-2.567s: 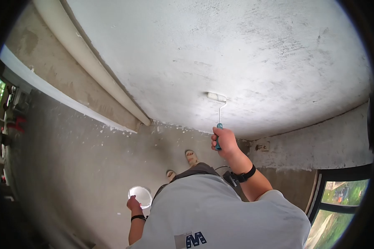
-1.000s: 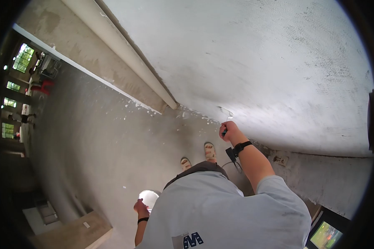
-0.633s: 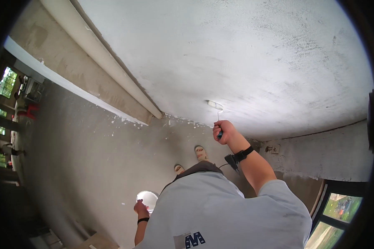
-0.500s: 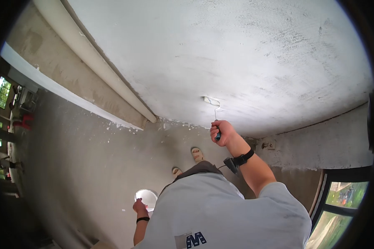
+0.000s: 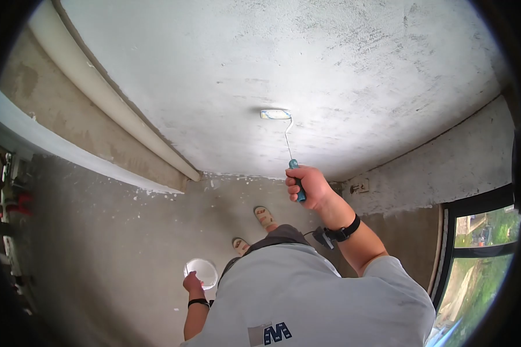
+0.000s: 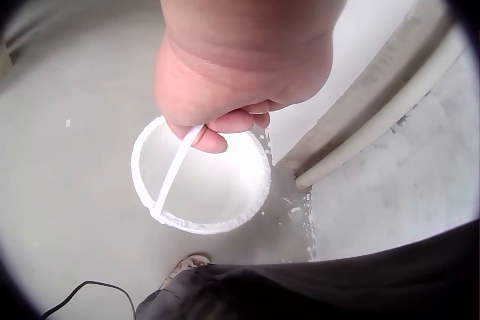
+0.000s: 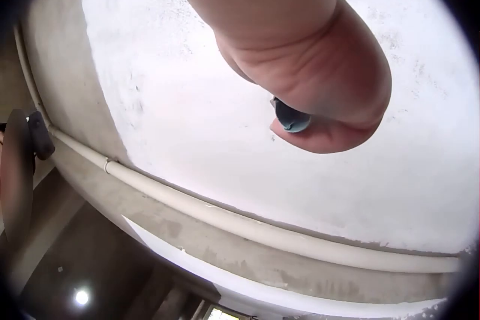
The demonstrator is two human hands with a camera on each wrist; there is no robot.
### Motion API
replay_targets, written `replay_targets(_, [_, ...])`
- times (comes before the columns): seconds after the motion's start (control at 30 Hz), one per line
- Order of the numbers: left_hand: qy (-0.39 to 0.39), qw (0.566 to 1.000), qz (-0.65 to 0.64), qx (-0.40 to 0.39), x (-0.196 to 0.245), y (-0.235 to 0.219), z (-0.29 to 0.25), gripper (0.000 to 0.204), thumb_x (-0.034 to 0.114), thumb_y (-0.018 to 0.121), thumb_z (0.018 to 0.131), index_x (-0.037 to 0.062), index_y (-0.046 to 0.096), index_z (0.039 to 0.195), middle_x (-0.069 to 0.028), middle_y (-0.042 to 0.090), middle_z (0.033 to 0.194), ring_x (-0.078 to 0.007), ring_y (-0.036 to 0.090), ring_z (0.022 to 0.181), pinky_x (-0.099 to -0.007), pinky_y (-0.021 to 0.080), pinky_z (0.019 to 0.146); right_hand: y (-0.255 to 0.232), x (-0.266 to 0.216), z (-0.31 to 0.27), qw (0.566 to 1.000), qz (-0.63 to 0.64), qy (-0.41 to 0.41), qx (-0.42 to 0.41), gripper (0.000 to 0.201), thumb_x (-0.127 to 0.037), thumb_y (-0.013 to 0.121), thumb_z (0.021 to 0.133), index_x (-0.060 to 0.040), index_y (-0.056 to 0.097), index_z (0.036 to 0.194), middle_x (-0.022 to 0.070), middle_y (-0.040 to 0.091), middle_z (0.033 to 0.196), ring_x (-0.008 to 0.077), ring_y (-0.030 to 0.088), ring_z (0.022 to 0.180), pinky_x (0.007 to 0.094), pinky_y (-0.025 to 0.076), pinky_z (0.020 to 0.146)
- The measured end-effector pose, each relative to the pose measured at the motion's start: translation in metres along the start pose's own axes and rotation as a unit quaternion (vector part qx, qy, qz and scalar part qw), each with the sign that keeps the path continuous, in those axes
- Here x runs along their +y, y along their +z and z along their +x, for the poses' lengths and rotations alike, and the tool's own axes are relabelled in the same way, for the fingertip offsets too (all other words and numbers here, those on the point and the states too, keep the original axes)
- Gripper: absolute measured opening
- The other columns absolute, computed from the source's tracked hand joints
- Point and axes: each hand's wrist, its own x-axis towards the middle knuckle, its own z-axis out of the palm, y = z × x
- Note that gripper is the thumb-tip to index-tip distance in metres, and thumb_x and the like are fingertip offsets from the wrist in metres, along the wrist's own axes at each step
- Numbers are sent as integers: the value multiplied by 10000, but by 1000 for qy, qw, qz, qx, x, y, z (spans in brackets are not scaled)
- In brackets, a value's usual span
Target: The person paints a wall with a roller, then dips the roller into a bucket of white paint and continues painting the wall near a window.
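Hands hold a roller (teal-handled) and bucket.

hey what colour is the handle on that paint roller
The roller handle is teal, a darkish blue-green; it shows best in the head view.

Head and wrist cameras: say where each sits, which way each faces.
Head: worn on the head, facing forward and down at roller and wall; shirt, arms and feet show.
Left wrist: on that wrist, facing down at the bucket; left hand, forearm, pants and foot show.
Right wrist: on that wrist, facing wall and pipe; right hand and forearm show.
Head and left wrist share the bucket.
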Motion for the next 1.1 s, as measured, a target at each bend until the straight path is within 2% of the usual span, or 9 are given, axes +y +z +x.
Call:
replay_targets(0.37, [-14,1000,-12,10,-40,-14,-6,253,174,664,820,-75,620,815,-177,605,664,-291,599,536,-408,513,490,12,-2,55,987,81,135,-32,130,-149,533,957,-117,453,859,-33,479,697,73,437,525,252,387,472])
replay_targets(0.47, [97,989,105,17,-62,-17,-7,264,183,658,832,-79,629,823,-181,618,673,-287,608,541,-413,521,511,18,-6,78,981,93,169,-17,144,-165,530,960,-122,464,839,-51,472,679,64,437,518,242,394,469])
replay_targets(0.53, [-78,995,-9,69,-61,-17,-19,178,180,633,852,8,630,804,-97,536,647,-233,539,544,-390,458,485,19,-6,97,976,102,194,-14,155,-165,533,953,-126,462,821,-55,471,671,63,445,514,240,397,463])
replay_targets(0.77, [-77,987,-60,128,-97,-39,-57,192,192,640,852,18,615,776,-90,504,606,-229,512,515,-387,433,463,5,12,169,958,141,248,3,192,-127,522,920,-151,431,753,-75,443,622,55,438,482,220,390,447])
replay_targets(0.87, [39,987,61,144,-160,-60,-62,200,198,632,865,8,632,803,-98,527,619,-226,529,524,-389,446,468,-3,20,202,951,152,268,16,193,-113,516,914,-149,422,749,-70,427,603,59,436,486,217,382,444])
replay_targets(0.93, [-146,975,-23,168,-93,-45,-107,211,167,661,860,13,710,996,-132,703,849,-226,700,742,-353,569,633,-9,28,227,943,171,286,23,199,-125,540,900,-138,418,743,-58,443,581,61,456,464,209,400,436])
replay_targets(1.0, [-107,976,86,171,-191,-66,-95,242,169,675,856,59,706,1070,-114,709,923,-209,698,809,-346,572,700,-7,33,248,937,166,302,54,203,-124,545,886,-140,420,727,-69,445,570,53,462,448,206,402,420])
replay_targets(1.03, [-64,964,206,156,-199,-75,-67,299,171,688,852,105,702,1144,-97,715,996,-192,697,877,-339,574,767,-3,35,257,932,171,306,95,207,-124,551,872,-143,421,711,-81,446,559,46,467,433,202,404,405])
replay_targets(1.1, [-129,967,149,161,-187,-64,-134,334,172,698,846,138,691,1179,-93,713,1023,-187,691,912,-338,562,813,1,40,273,931,147,317,105,213,-130,561,865,-135,415,710,-73,462,556,53,479,425,201,426,398])
